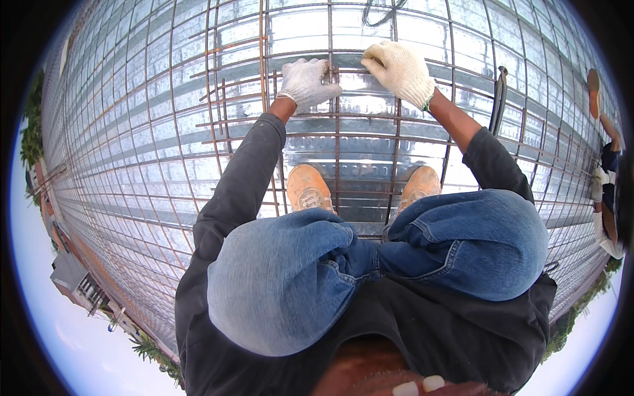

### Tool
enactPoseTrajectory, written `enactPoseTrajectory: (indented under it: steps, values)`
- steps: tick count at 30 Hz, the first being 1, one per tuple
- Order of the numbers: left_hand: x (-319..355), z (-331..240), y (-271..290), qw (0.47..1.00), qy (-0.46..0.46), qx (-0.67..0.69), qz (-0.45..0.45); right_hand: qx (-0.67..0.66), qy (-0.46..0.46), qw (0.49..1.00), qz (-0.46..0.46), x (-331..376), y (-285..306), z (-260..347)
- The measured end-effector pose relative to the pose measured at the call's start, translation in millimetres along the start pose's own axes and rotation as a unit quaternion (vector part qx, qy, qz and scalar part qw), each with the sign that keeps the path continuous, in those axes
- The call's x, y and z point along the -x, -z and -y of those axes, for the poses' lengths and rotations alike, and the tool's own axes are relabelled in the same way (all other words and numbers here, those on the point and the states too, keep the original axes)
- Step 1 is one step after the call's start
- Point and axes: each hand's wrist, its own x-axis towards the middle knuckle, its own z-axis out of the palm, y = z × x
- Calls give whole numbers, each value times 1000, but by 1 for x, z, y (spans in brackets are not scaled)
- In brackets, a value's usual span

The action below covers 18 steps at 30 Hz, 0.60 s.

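Observation:
My left hand (pixel 308 84), in a whitish knit glove, is at a crossing of the rebar mesh (pixel 337 138). Its fingers are curled, and the thumb reaches across a bar; what lies between them is too small to make out. To its right, my right hand (pixel 401 71) wears a cream glove. Thumb and fingertips are pinched together over the mesh, and anything held there is hidden. Shiny ribbed metal decking (pixel 366 148) lies beneath the bars. My tan shoes (pixel 308 188) stand apart just nearer than the hands.
A loop of dark wire (pixel 382 14) lies on the mesh at the far edge. Right of my right arm is a long dark object (pixel 500 99). Another person (pixel 609 175) is at the far right rim. Shorter bars overlap left of my left hand.

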Motion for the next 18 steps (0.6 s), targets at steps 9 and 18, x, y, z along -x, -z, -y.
enactPoseTrajectory:
  steps: [9, 18]
  values:
    - [2, -1, 2, 1000, -1, -8, 4, 8, -58, 992, -113, -24, 10, -37]
    - [1, -1, 0, 1000, 2, 7, 6, 39, -65, 993, -89, -43, -12, -31]
